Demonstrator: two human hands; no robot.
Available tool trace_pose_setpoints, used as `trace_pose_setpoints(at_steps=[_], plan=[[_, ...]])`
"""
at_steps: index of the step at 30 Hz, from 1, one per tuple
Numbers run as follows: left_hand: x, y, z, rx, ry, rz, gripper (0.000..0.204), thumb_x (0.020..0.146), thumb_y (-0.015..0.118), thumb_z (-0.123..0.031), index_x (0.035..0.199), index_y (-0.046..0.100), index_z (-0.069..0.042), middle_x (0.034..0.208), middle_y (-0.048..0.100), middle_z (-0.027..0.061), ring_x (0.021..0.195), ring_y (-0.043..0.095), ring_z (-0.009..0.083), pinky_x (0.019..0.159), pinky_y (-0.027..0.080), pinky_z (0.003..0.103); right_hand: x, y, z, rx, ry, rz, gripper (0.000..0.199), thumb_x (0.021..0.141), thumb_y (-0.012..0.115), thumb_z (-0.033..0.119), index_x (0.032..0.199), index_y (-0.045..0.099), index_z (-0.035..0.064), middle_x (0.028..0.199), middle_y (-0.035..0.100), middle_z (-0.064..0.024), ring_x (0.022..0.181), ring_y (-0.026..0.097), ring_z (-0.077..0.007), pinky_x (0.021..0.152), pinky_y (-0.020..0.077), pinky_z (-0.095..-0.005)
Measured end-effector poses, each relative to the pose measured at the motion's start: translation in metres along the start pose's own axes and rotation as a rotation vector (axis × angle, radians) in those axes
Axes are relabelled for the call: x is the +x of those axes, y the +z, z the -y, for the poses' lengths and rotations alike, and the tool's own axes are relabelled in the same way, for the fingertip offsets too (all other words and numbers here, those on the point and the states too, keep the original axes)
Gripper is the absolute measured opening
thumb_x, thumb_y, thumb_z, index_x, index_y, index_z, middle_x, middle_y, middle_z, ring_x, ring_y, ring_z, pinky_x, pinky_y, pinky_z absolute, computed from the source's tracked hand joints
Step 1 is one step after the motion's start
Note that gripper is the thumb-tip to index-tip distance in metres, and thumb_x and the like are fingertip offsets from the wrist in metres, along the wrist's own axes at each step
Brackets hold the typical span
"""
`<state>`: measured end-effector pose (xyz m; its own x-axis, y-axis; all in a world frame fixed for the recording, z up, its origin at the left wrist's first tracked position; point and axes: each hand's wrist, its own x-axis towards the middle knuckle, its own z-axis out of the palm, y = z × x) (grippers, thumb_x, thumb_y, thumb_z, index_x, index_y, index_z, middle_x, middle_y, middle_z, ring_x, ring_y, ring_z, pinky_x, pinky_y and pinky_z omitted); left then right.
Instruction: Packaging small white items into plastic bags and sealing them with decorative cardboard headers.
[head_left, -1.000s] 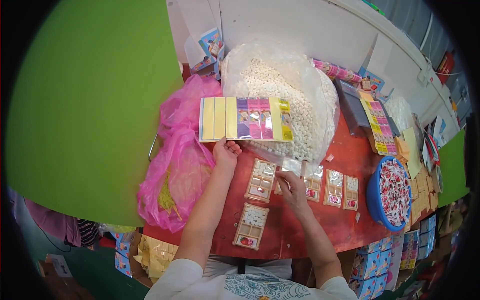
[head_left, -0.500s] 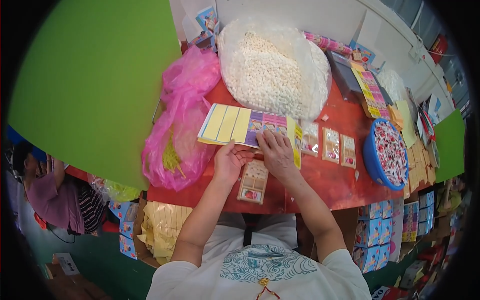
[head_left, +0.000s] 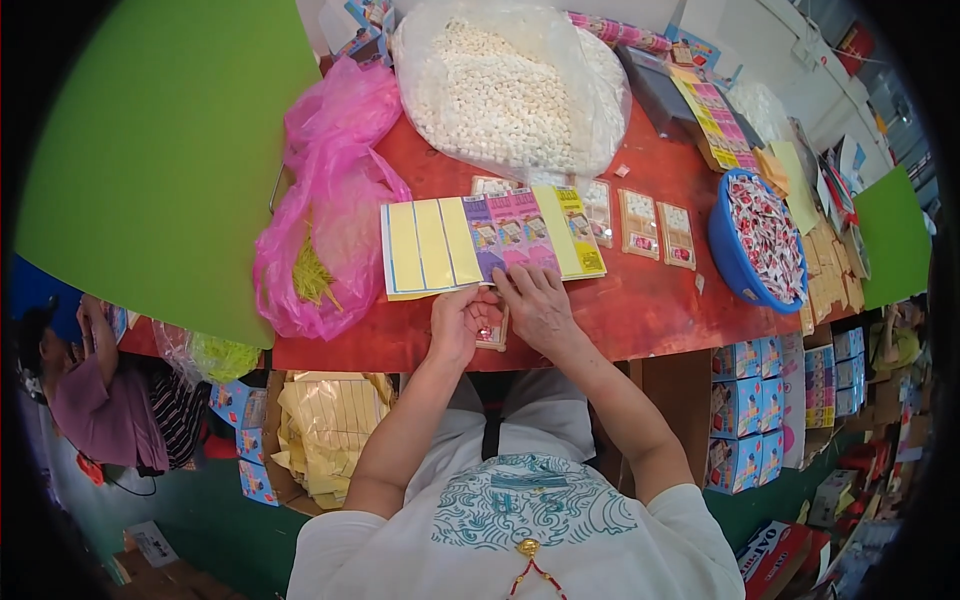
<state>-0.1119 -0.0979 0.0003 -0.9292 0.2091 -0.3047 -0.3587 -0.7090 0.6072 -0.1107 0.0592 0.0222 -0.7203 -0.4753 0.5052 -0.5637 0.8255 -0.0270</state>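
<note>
A stack of sticker sheets, with bare yellow backing strips at left and purple, pink and yellow stickers at right, lies across the red table in front of me. My left hand is curled at its lower edge, palm partly up, thumb and fingers pinching there. Close beside it, my right hand grips the same edge near the purple sticker, fingertips on top. Whether a sticker corner is lifted between them is too small to tell. Under my hands sits a small clear-topped case, mostly hidden.
A big clear bag of white pellets stands behind. Several filled cases lie right of the sheets, before a blue basin of small packets. At left are a pink plastic bag and a green panel. Another person sits far left.
The view has shifted, so the table sits higher in the picture. The sheets have levelled out and lie lower over the case, which is now mostly covered. Both hands stay at the edge.
</note>
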Motion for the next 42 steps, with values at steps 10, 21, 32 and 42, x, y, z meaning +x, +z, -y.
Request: trace_pose_setpoints(at_steps=[10,21,32,42], plan=[[-0.002,-0.002,-0.003,0.133,0.037,-0.008,0.023,0.092,0.047,-0.014,0.096,0.06,0.005,0.08,0.064,0.0124,0.061,0.063,0.0191,0.057,0.055,0.03,0.007,-0.003,0.006,0.514,0.255,0.028,0.019,0.082,0.062,0.01,0.1,0.066,0.0056,0.09,0.062,-0.0094,0.089,0.058,-0.0273,0.08,0.0402,-0.037],[0.005,-0.005,-0.008,0.149,-0.005,-0.026,0.024,0.089,0.044,-0.009,0.094,0.059,0.009,0.079,0.065,0.0154,0.061,0.064,0.0196,0.056,0.055,0.03,0.014,0.008,0.005,0.585,0.288,0.027,0.012,0.08,0.063,0.011,0.09,0.067,0.0054,0.082,0.061,-0.0093,0.08,0.06,-0.0275,0.072,0.0425,-0.0368],[-0.004,0.001,-0.015,0.32,0.141,0.041,0.018,0.084,0.051,-0.005,0.096,0.06,0.005,0.08,0.066,0.0141,0.061,0.064,0.0192,0.058,0.054,0.029,0.03,-0.003,0.002,0.755,0.35,0.06,0.008,0.077,0.062,0.007,0.077,0.064,-0.0008,0.074,0.061,-0.0146,0.067,0.061,-0.0313,0.062,0.0483,-0.0377],[-0.009,-0.004,-0.027,0.152,0.081,0.175,0.02,0.086,0.05,-0.006,0.098,0.059,0.007,0.082,0.066,0.0165,0.067,0.065,0.0221,0.064,0.054,0.031,0.033,0.005,-0.003,1.248,0.65,0.249,0.008,0.083,0.06,0.005,0.082,0.064,-0.003,0.068,0.061,-0.0058,0.058,0.058,-0.0098,0.055,0.0466,-0.0232]])
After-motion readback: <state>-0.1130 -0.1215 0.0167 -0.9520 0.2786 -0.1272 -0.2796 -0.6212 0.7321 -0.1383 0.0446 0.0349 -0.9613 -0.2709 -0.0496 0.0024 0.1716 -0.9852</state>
